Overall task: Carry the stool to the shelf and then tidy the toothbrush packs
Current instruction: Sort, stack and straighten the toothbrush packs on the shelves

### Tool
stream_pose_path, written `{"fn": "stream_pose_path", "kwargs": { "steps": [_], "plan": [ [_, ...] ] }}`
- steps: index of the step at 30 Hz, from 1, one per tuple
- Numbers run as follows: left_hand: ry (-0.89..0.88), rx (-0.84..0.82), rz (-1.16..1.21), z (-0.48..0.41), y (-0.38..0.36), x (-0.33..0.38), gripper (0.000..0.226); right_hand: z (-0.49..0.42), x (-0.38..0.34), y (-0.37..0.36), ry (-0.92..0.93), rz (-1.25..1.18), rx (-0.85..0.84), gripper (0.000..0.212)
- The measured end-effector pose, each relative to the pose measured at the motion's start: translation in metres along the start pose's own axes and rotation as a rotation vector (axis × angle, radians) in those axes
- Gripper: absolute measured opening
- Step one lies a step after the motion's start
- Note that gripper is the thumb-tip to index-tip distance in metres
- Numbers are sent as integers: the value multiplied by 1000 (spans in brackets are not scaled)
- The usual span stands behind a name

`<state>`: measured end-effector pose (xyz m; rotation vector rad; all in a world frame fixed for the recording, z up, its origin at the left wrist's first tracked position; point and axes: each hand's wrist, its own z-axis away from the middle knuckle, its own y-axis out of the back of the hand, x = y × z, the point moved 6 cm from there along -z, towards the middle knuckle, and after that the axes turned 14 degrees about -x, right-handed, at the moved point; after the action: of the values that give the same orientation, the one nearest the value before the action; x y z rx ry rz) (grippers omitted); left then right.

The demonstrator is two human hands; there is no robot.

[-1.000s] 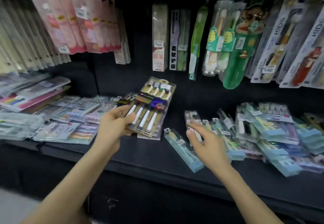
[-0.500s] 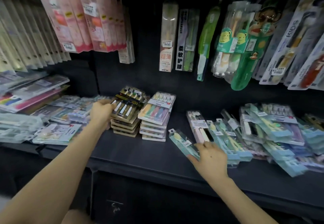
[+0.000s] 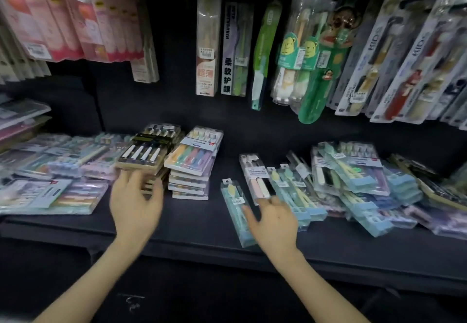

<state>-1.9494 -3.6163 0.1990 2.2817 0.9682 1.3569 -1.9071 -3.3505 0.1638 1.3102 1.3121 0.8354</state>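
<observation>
left hand (image 3: 136, 204) blurred, hanging packs (image 3: 429, 52) cut off

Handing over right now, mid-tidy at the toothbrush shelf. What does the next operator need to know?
Left hand: open, at the front of the black-and-gold stack; contact too blurred to tell.
Right hand: open, fingers spread over the loose teal packs.
Done: black-and-gold stack and pastel stack stand side by side.
Left: the jumbled heap on the right of the shelf needs sorting. Stool not in view.
</observation>
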Motion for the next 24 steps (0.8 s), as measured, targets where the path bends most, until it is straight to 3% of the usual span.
{"fn": "stream_pose_path", "kwargs": {
  "steps": [2,6,8,10,15,18,24],
  "plan": [
    [-122,-188,37,31,-31,18,30,-12,13,8,-45,27,147,41],
    [-176,-502,77,58,-93,42,53,-46,18,-1,-142,102,-96,65],
    [-157,-663,30,61,-120,48,76,-55,14,-6,-106,146,-119,63],
    [-150,-808,-59,61,-141,51,98,-57,16,-6,-67,100,-33,51],
    [-165,-944,-196,55,-166,55,129,-51,43,0,-200,-244,-60,60],
    [-151,-1023,-227,49,-175,55,125,-34,56,16,-217,-538,-17,60],
    [-100,-1110,-141,35,-187,56,130,10,86,46,-162,-717,148,44]
  ]
}}
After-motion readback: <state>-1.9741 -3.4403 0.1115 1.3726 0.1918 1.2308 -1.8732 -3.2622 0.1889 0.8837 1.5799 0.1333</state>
